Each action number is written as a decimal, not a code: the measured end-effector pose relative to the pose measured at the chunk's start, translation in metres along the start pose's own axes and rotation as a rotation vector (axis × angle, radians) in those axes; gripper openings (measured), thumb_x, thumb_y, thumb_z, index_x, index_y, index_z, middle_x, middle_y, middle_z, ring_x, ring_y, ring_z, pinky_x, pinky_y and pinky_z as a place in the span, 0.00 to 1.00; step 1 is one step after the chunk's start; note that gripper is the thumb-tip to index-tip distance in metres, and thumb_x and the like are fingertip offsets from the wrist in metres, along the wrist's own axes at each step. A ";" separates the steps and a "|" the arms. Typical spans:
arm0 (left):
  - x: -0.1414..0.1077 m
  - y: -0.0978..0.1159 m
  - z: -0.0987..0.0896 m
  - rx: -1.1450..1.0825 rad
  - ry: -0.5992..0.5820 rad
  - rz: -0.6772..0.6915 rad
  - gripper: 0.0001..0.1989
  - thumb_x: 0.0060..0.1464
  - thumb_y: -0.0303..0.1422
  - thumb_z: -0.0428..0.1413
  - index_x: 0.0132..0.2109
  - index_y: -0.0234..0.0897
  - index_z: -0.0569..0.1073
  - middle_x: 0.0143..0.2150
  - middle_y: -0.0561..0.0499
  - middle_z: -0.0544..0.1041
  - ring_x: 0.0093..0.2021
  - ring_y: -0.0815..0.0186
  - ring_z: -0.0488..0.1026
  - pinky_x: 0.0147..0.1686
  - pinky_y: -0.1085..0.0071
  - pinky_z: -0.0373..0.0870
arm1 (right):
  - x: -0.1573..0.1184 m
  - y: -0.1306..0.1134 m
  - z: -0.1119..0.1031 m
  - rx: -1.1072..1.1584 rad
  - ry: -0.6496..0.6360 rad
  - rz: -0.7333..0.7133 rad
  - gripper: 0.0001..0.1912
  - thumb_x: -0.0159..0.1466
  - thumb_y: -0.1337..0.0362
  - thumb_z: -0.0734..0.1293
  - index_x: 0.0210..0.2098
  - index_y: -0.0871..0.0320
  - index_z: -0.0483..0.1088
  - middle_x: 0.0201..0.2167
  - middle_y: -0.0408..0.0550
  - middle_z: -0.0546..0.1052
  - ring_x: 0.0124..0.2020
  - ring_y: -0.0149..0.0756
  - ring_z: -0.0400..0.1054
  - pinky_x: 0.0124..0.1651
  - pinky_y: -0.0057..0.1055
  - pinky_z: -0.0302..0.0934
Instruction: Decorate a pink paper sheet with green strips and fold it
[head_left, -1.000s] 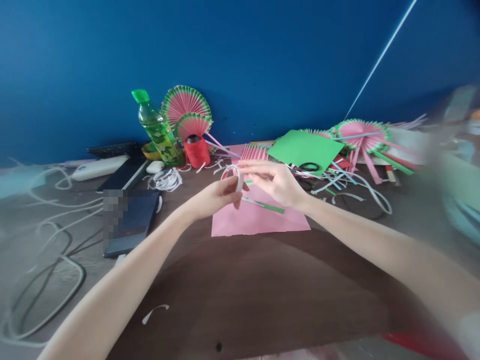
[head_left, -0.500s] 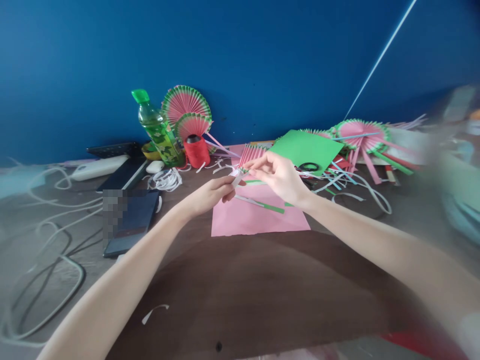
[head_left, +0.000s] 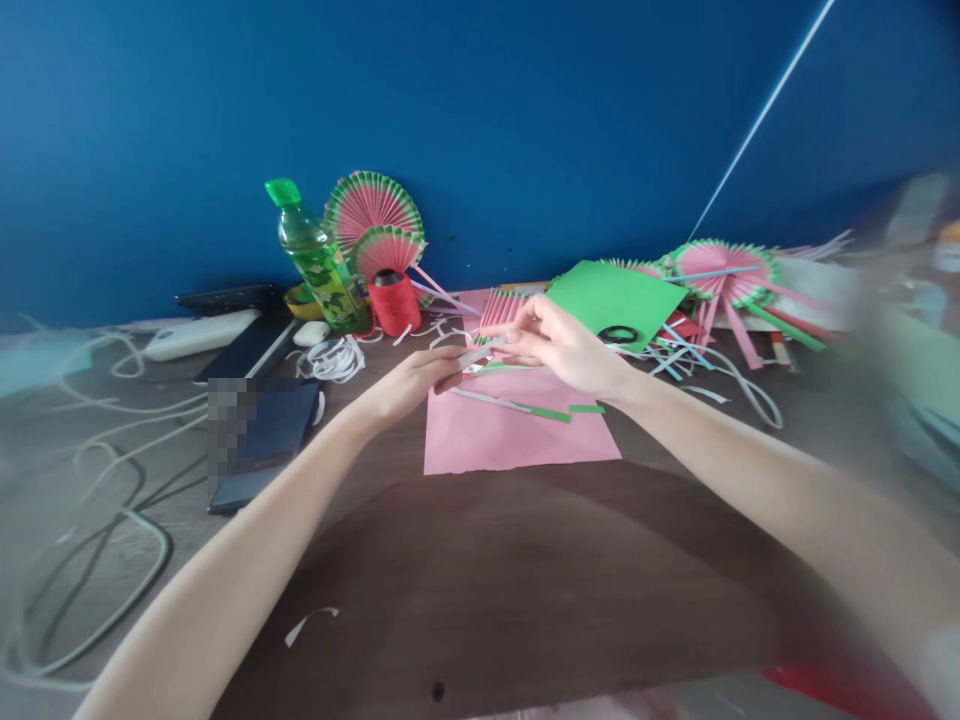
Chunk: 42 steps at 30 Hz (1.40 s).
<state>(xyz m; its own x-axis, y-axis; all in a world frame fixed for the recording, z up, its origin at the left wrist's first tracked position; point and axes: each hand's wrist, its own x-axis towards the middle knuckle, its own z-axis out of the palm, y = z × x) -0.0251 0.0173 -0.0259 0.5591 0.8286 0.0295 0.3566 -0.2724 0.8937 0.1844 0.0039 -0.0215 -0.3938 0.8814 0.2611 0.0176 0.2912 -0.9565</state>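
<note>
Head: tape [head_left: 484,354] far from desk's front [head_left: 600,682]

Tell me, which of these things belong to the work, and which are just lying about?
Apparently in use:
white tape, held in the left hand, right hand touching it;
pink sheet;
green-and-white strip on the sheet.

Apparently just lying about:
green-capped bottle;
coiled white cord;
dark flat object at left.

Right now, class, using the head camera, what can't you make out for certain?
All in the head view:
White band: ends hidden by the left hand and right hand.
Pink pleated paper: partly hidden behind the right hand.
Dark flat item: partly covered by pixelated blocks.
Pale object, right edge: too blurred to name.
</note>
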 end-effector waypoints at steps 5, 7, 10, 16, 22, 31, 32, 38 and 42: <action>0.003 0.003 -0.001 -0.305 0.134 -0.053 0.17 0.48 0.31 0.49 0.45 0.27 0.71 0.31 0.49 0.69 0.31 0.70 0.64 0.36 0.70 0.61 | -0.001 -0.005 -0.002 -0.029 -0.110 -0.099 0.11 0.60 0.58 0.63 0.29 0.55 0.55 0.49 0.52 0.71 0.54 0.39 0.62 0.52 0.43 0.58; 0.001 0.010 0.000 -0.355 0.140 -0.077 0.19 0.47 0.30 0.50 0.46 0.27 0.71 0.34 0.47 0.71 0.32 0.70 0.65 0.36 0.70 0.61 | -0.001 -0.007 -0.004 -0.034 -0.149 -0.115 0.11 0.60 0.58 0.63 0.29 0.55 0.56 0.50 0.52 0.71 0.54 0.39 0.62 0.53 0.43 0.57; -0.001 0.015 0.001 -0.387 0.112 -0.084 0.19 0.47 0.29 0.50 0.47 0.27 0.71 0.35 0.47 0.71 0.29 0.71 0.63 0.33 0.71 0.61 | -0.001 -0.007 -0.007 -0.041 -0.189 -0.122 0.12 0.60 0.58 0.63 0.29 0.55 0.56 0.49 0.53 0.71 0.54 0.39 0.63 0.53 0.45 0.57; 0.000 0.007 -0.010 -0.390 0.187 0.011 0.10 0.49 0.29 0.48 0.36 0.30 0.72 0.21 0.56 0.56 0.21 0.73 0.52 0.25 0.72 0.55 | -0.003 -0.014 -0.008 0.002 -0.111 -0.126 0.11 0.60 0.57 0.63 0.30 0.56 0.58 0.48 0.50 0.72 0.52 0.40 0.65 0.50 0.48 0.59; -0.004 0.014 -0.022 0.273 0.319 -0.053 0.09 0.50 0.28 0.45 0.30 0.35 0.69 0.20 0.55 0.58 0.24 0.70 0.57 0.27 0.72 0.53 | -0.002 -0.022 -0.013 0.016 -0.069 -0.049 0.10 0.56 0.59 0.67 0.29 0.57 0.62 0.48 0.50 0.72 0.50 0.40 0.65 0.49 0.44 0.62; -0.002 -0.013 -0.021 0.865 0.210 -0.114 0.07 0.51 0.34 0.48 0.29 0.37 0.68 0.27 0.49 0.69 0.29 0.63 0.66 0.32 0.70 0.58 | 0.004 -0.010 -0.019 -0.001 -0.014 0.074 0.09 0.53 0.62 0.70 0.28 0.59 0.67 0.27 0.46 0.75 0.33 0.34 0.71 0.43 0.38 0.65; -0.001 -0.013 -0.016 0.910 0.269 -0.078 0.07 0.51 0.33 0.48 0.31 0.36 0.69 0.30 0.47 0.70 0.32 0.61 0.67 0.35 0.69 0.59 | 0.004 -0.009 -0.020 -0.008 -0.007 0.069 0.09 0.53 0.61 0.70 0.28 0.59 0.68 0.27 0.46 0.75 0.32 0.34 0.71 0.42 0.38 0.65; 0.005 -0.012 0.036 0.694 0.103 0.250 0.10 0.55 0.32 0.48 0.44 0.36 0.69 0.43 0.46 0.71 0.42 0.63 0.69 0.44 0.67 0.64 | 0.003 -0.012 -0.021 -0.007 0.080 -0.026 0.11 0.52 0.60 0.71 0.28 0.59 0.66 0.26 0.45 0.74 0.30 0.33 0.69 0.36 0.35 0.65; 0.007 -0.015 0.059 0.729 0.025 0.298 0.09 0.54 0.31 0.50 0.43 0.35 0.69 0.44 0.45 0.72 0.46 0.59 0.66 0.48 0.61 0.61 | 0.004 -0.011 -0.018 0.013 0.088 -0.040 0.13 0.50 0.59 0.72 0.27 0.58 0.65 0.24 0.42 0.72 0.28 0.31 0.68 0.33 0.32 0.64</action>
<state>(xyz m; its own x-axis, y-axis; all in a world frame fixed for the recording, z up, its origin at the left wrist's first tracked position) 0.0181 -0.0017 -0.0656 0.6944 0.6785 0.2397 0.6002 -0.7298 0.3273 0.1996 0.0108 -0.0072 -0.3113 0.8988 0.3087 -0.0082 0.3223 -0.9466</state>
